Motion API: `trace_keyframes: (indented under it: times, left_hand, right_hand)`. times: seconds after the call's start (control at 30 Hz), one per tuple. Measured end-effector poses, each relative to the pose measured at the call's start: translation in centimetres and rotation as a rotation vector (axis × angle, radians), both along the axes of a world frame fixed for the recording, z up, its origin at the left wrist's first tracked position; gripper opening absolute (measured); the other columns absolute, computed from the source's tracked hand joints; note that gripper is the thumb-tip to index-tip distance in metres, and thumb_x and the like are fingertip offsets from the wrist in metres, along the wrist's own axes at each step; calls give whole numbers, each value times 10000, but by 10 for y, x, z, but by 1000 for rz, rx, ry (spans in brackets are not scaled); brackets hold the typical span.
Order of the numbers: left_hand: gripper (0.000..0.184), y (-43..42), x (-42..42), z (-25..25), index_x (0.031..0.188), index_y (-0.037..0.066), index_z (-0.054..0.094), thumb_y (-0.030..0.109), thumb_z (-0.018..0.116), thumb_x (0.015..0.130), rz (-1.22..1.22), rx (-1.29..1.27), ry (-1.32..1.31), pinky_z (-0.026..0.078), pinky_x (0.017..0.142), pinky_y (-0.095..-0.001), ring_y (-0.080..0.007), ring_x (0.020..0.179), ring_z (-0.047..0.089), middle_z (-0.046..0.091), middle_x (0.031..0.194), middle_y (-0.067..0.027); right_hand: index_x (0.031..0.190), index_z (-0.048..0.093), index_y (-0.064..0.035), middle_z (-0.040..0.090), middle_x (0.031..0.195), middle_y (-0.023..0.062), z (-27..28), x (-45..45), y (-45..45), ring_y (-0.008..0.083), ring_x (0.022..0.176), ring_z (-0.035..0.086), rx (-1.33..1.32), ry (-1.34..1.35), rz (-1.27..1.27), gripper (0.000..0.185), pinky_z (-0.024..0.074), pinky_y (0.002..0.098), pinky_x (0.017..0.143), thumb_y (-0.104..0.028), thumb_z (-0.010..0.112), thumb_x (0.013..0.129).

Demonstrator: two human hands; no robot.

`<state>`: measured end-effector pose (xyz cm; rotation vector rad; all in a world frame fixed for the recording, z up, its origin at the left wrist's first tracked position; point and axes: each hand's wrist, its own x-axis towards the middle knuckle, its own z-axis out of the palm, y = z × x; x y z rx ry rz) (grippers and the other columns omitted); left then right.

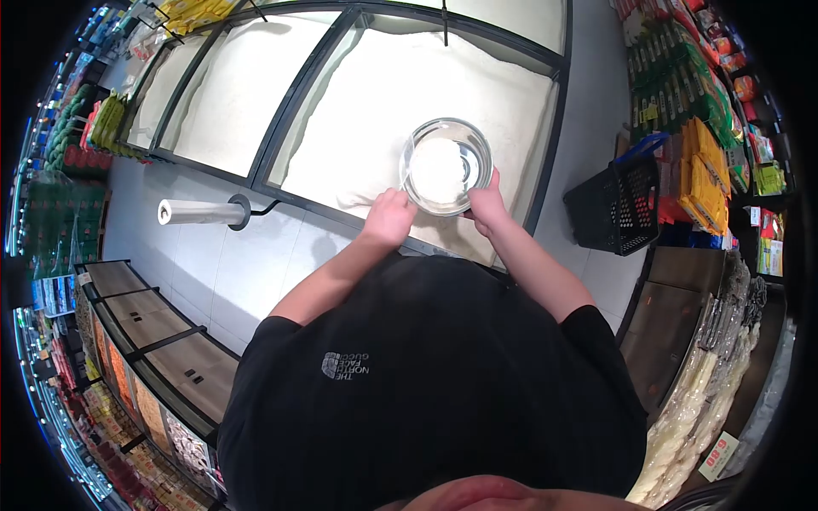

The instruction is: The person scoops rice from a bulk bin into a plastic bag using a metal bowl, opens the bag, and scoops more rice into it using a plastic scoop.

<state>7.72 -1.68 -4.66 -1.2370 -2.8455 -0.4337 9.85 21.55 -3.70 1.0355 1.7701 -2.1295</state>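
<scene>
Silvery roll (196,212) on a holder, far left, near the black frame (302,98) of the bins. White, fine-looking stuff (358,111) fills these. Next, the person's left hand (390,220): fingers curled closed at the lower-left edge of a metal bowl (479,153); exactly what they grip, cannot tell. Bowl lies between the hands and just ahead of them, over the bin, white contents (434,170) inside. Right hand (487,204) clasps its lower-right rim, thumb along the side. Farther right, well apart: black basket (613,204), blue handle.
</scene>
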Motion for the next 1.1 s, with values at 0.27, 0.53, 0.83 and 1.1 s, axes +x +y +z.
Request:
trace_keyframes:
  times: [0.27,0.53,0.83,1.1]
  left_hand:
    - [77,-6,11,0,815,25,642,66,590,776,-76,89,-6,474,877,-421,-319,980,554,573,936,-137]
    - [60,-9,7,13,800,24,629,54,596,761,-64,218,17,475,871,-423,-319,952,548,552,915,-132]
    - [80,-11,-3,22,814,28,651,79,602,775,-49,183,4,479,878,-401,-295,950,556,561,902,-111]
    - [75,-14,-5,21,806,27,652,78,602,786,-49,152,-13,485,875,-390,-284,948,562,573,903,-105]
  right_hand:
    - [1578,106,-292,404,1475,191,-49,-16,-40,387,1254,545,100,84,19,852,635,543,759,100,437,899]
    - [1573,161,-107,383,1494,254,-54,-27,-65,391,1344,476,599,301,84,850,504,443,1035,160,491,836]
    - [1576,183,-73,362,1455,294,-29,-21,-73,433,1342,414,744,387,173,875,350,462,1163,162,503,796]
    - [1603,155,-78,299,1395,266,-5,-27,-86,392,1285,498,711,382,247,890,400,406,1149,184,484,819]
